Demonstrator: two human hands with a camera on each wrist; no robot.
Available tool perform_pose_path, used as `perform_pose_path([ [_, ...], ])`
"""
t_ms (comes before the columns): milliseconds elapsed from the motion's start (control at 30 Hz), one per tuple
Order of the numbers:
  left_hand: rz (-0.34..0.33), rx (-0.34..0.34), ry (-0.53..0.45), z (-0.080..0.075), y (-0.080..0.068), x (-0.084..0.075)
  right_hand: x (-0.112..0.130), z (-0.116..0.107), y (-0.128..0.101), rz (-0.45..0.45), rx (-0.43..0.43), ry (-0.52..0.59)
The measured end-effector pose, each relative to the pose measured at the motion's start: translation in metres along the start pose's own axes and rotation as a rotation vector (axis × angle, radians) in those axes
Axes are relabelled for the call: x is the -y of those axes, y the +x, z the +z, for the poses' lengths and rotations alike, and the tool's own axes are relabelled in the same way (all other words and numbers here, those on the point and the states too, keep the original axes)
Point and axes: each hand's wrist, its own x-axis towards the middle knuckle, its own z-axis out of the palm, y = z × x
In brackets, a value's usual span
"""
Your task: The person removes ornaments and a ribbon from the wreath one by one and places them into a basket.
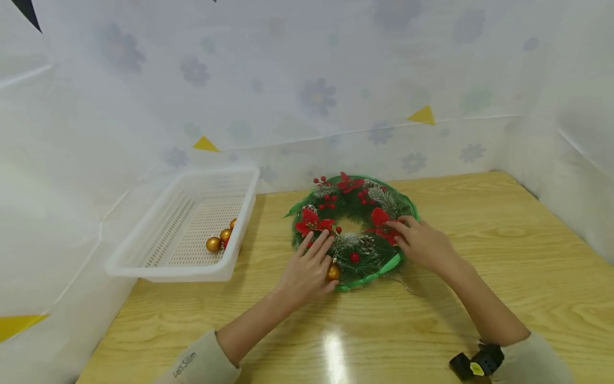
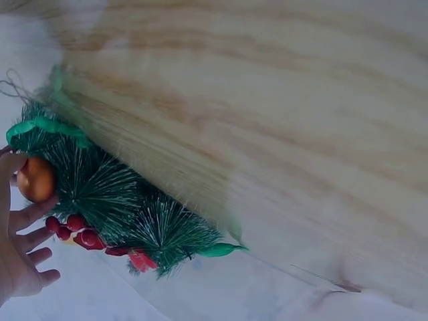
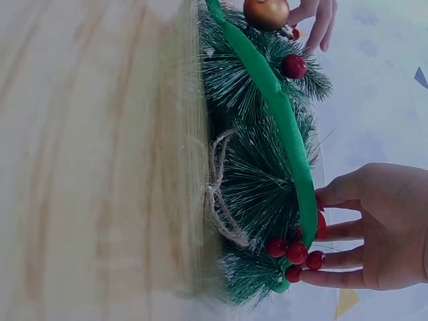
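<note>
Hands (image 1: pixel 307 272) (image 1: pixel 422 242) flat on wreath (image 1: pixel 355 213), gold bauble (image 1: pixel 333 272) under left thumb.

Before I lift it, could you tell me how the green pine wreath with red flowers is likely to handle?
The green pine wreath with red flowers probably keeps its ring shape, since it lies flat on the wooden table. Its thin needles suggest it is light. The gold ball ornament at its near edge may knock loose.
</note>
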Motion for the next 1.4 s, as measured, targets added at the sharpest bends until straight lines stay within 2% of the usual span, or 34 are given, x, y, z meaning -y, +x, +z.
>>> perform_pose_path([
  [133, -0.029, -0.022, -0.077, -0.004, 0.002, 0.002, 0.000, -0.001, 0.001, 0.003, 0.007, -0.007],
  [300, -0.050, -0.106, -0.139, -0.008, 0.005, 0.006, 0.000, -0.001, 0.001, -0.007, 0.020, -0.032],
  [467, -0.046, -0.176, -0.153, -0.012, 0.011, 0.009, 0.001, -0.001, -0.001, -0.007, 0.016, -0.030],
  [800, -0.042, -0.215, -0.171, -0.022, 0.020, 0.009, 0.000, 0.000, 0.000, -0.004, 0.009, -0.033],
  [1000, -0.068, -0.259, -0.190, -0.026, 0.022, 0.011, 0.000, 0.001, 0.000, 0.002, 0.017, -0.039],
  [1200, -0.104, -0.301, -0.178, -0.026, 0.021, 0.023, 0.002, -0.001, 0.000, -0.001, 0.009, -0.037],
  [1333, -0.135, -0.326, -0.166, -0.026, 0.018, 0.037, 0.002, -0.001, 0.000, 0.002, 0.011, -0.036],
  [1400, -0.155, -0.311, -0.146, -0.026, 0.015, 0.046, 0.002, -0.001, 0.000, 0.004, 0.011, -0.036],
])
